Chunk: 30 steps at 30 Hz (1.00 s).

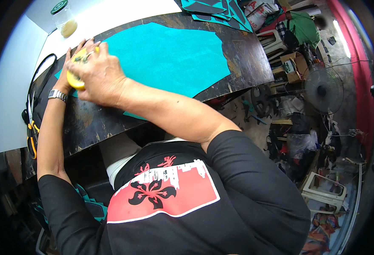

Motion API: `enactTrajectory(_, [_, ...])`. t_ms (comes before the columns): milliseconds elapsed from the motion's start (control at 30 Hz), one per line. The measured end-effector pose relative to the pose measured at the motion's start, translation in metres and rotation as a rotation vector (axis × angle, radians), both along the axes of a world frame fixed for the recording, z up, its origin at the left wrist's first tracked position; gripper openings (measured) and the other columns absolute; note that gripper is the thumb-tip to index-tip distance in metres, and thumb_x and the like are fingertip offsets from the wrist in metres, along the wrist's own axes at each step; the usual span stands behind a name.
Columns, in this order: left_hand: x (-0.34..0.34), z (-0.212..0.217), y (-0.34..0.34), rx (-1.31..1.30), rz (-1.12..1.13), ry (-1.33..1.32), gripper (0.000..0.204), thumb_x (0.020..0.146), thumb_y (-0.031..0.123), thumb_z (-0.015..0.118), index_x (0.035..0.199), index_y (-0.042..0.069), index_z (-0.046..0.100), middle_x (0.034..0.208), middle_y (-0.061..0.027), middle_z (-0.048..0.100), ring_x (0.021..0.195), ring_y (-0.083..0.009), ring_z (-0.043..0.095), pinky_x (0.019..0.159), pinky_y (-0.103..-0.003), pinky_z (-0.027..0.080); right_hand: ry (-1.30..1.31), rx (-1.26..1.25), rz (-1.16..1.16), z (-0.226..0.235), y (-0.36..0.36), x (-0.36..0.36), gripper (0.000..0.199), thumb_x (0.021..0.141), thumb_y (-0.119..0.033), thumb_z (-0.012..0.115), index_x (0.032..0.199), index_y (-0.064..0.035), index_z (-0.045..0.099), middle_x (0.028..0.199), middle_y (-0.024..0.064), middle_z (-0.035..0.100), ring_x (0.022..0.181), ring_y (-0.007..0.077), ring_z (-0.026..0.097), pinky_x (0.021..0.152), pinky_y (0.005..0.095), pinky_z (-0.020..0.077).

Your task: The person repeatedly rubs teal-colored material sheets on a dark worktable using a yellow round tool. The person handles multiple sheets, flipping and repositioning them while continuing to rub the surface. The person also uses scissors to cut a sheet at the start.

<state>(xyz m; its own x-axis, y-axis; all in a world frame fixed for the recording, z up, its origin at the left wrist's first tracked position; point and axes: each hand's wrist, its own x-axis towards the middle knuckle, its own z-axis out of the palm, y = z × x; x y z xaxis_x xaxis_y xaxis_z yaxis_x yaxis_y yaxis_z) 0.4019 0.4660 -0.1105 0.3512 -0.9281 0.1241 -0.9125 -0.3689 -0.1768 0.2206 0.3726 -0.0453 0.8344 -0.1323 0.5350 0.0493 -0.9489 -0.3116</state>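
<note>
A large teal sheet of leather-like material (165, 59) with an irregular cut outline lies flat on the dark worktable. My right hand (104, 74) is closed at the sheet's left end, gripping a yellow rounded object (76, 80) with dark markings; its exact kind I cannot make out. Just beyond and partly behind it, my left hand (67, 70) rests with fingers stretched out over the sheet's left edge. A metal-banded watch (58, 95) circles my left wrist. Beside that forearm lie scissors (32, 131) with orange and black handles.
A glass jar (66, 21) with a green lid stands at the back left. Cut teal pieces (221, 12) with dark patches are stacked at the far table edge. A standing fan (323, 89), a white stool (324, 191) and a person in green (303, 27) are off to the right.
</note>
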Motion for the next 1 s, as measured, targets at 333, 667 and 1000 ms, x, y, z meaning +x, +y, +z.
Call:
enactTrajectory(333, [-0.015,0.016,-0.005,-0.113,0.06,0.246,0.064,0.101,0.065,0.037,0.155,0.032,0.04,0.165,0.0009,0.033,0.154,-0.0211,0.023,0.127,-0.053,0.007,0.232,-0.138,-0.79,0.023,-0.278,-0.142,0.073,0.068,-0.05,0.083,0.137,-0.0365,0.061,0.134,0.0198,0.052,0.117,0.0416,0.055,0.093,0.0563,0.0509])
enactTrajectory(667, [-0.034,0.053,-0.024,-0.235,0.208,0.751,0.06,0.076,0.033,0.087,0.124,0.002,0.071,0.107,-0.0173,0.073,0.1,-0.0282,0.07,0.096,-0.037,0.051,0.022,-0.186,-0.825,0.001,-0.347,-0.199,0.113,0.069,-0.083,0.069,0.157,-0.0202,0.037,0.147,0.0228,0.048,0.138,0.0431,0.04,0.114,0.0617,0.0251])
enactTrajectory(1000, [-0.125,0.214,0.046,-0.845,-0.334,-0.047,0.019,0.087,0.007,0.076,0.105,0.009,0.079,0.116,-0.0077,0.074,0.099,-0.0211,0.074,0.083,-0.03,0.06,-0.054,-0.164,-0.925,-0.008,-0.338,-0.203,0.084,0.074,-0.067,0.077,0.137,-0.0128,0.062,0.139,0.0261,0.049,0.125,0.0455,0.049,0.103,0.0525,0.0441])
